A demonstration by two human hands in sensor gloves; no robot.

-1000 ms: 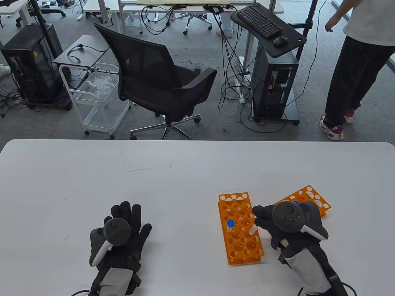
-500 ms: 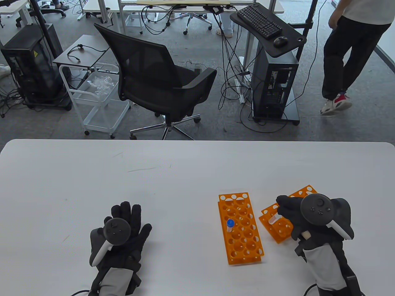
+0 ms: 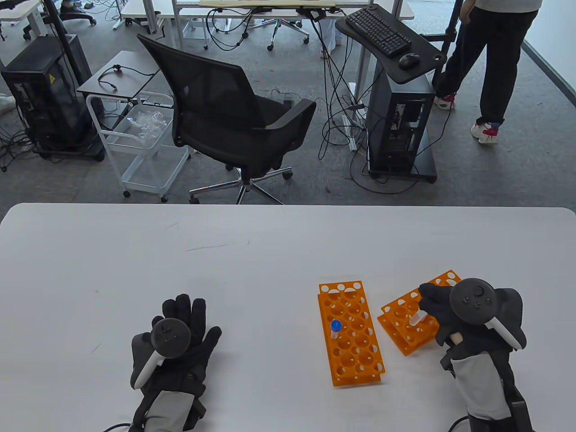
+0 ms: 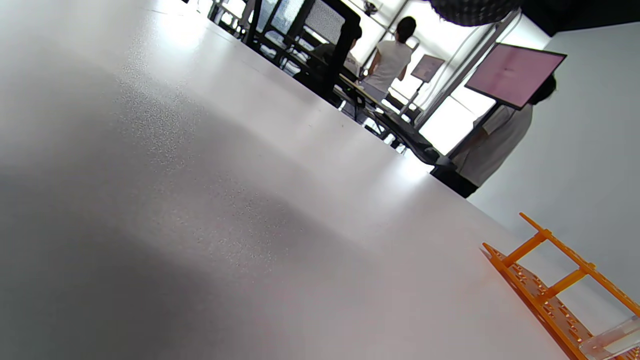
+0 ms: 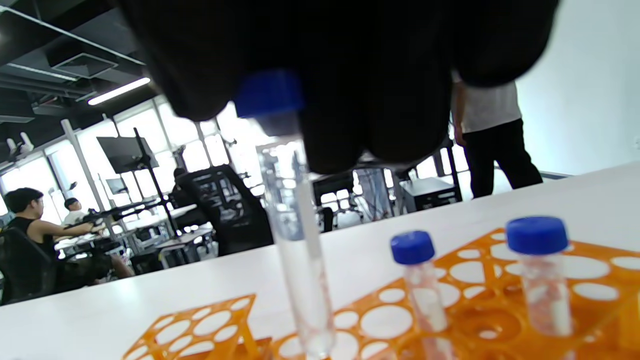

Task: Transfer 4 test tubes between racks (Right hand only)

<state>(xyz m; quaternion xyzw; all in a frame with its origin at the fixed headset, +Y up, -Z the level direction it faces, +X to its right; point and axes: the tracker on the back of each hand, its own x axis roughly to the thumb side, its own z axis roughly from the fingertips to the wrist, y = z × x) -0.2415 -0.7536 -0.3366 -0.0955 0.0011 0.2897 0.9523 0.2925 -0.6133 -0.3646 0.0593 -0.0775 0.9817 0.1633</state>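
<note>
Right hand (image 3: 454,315) over the right-side orange rack (image 3: 407,324), gripping a blue-capped test tube (image 5: 292,215).
Its tip stands at a hole of that rack, and the right wrist view shows two more capped tubes (image 5: 420,280) standing upright in the same rack just beside it. One blue-capped tube (image 3: 335,329) stands in the left-side orange rack (image 3: 351,337), near the other rack but apart from it. Left hand (image 3: 177,337) rests flat on the white bench (image 3: 180,261), fingers spread wide, holding nothing, well apart from both racks.
</note>
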